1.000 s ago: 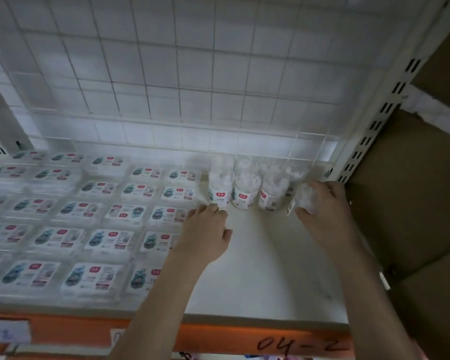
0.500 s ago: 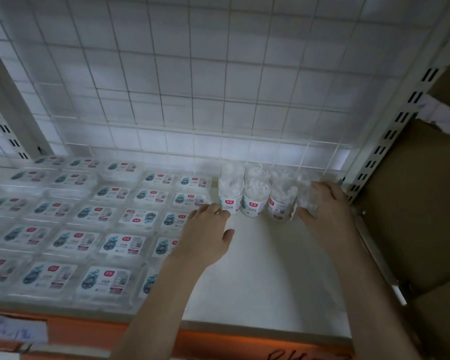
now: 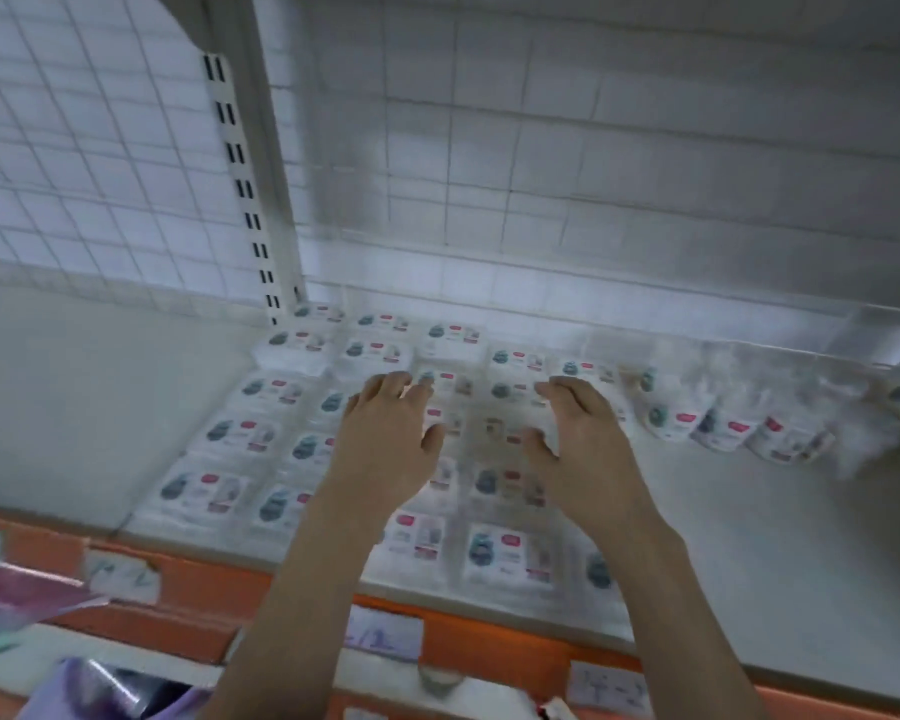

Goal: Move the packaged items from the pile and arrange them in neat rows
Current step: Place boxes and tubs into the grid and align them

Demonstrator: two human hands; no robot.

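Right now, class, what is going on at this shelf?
A person is stocking a white shelf. Both hands, the left hand and the right hand, hover spread over flat packaged boxes laid in neat rows, holding nothing. To the right, round tubs stand in a line along the back. The picture is blurred.

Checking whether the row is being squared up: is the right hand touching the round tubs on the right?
Apart. The head view shows bare shelf between the right hand and the round tubs.
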